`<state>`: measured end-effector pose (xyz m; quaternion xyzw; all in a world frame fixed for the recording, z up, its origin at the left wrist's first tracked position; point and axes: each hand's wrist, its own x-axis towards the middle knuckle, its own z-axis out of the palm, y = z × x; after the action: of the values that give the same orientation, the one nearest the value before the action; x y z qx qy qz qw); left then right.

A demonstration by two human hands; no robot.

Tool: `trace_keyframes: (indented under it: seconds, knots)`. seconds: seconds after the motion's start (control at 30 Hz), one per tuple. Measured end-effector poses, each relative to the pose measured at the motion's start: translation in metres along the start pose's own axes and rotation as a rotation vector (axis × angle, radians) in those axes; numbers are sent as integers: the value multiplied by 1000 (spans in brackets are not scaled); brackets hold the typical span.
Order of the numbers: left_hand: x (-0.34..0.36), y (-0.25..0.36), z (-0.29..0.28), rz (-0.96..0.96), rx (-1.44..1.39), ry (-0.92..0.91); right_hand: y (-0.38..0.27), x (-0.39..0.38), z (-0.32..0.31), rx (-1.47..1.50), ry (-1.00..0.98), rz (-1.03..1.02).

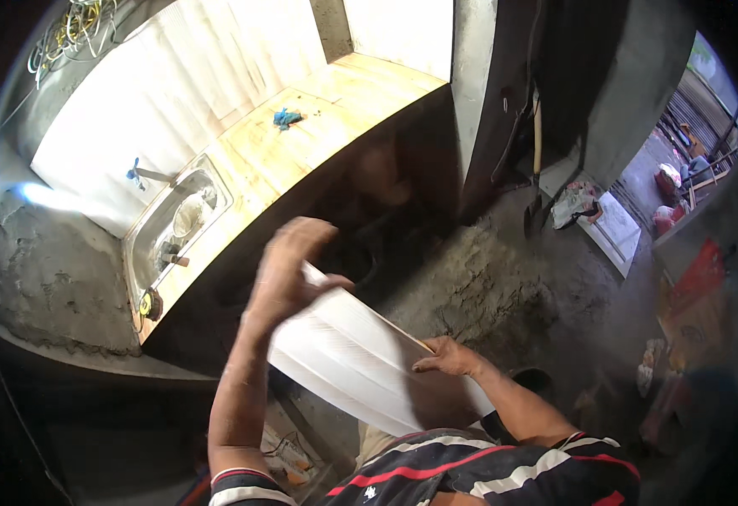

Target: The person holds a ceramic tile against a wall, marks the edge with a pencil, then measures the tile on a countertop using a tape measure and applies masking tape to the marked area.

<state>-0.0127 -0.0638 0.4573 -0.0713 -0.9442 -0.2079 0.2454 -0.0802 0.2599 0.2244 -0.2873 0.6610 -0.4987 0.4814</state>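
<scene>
A long white tile point(360, 346) with faint wavy streaks is held slanted in front of my body. My right hand point(451, 357) grips its right edge, thumb on the face and fingers behind. Above the tile's far left corner is my left hand point(289, 266), its thumb apart from the bent fingers and nothing between them. The thumb comes close to that corner; whether it touches cannot be made out. A shadow falls across the tile's lower right part.
A tiled counter point(327, 126) carries a blue rag point(286, 119) and a steel sink point(144, 253) with a tape measure point(150, 304) at its corner. A shovel point(536, 160) leans by the wall. Rubble point(495, 278) covers the floor; another tile point(613, 232) stands near the doorway.
</scene>
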Motion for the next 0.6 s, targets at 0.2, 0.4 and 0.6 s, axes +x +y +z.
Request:
trace_keyframes:
  seconds: [0.2,0.4,0.6]
  knots:
    - [-3,42,92,9,383,-1346,-56,-10,16,-267,-91,15]
    - [-26,24,124,195,114,-1560,-28,-14,23,-164,-80,-42]
    - [-29,60,74,183,70,-1438,-75,-35,19,-436,-169,-88]
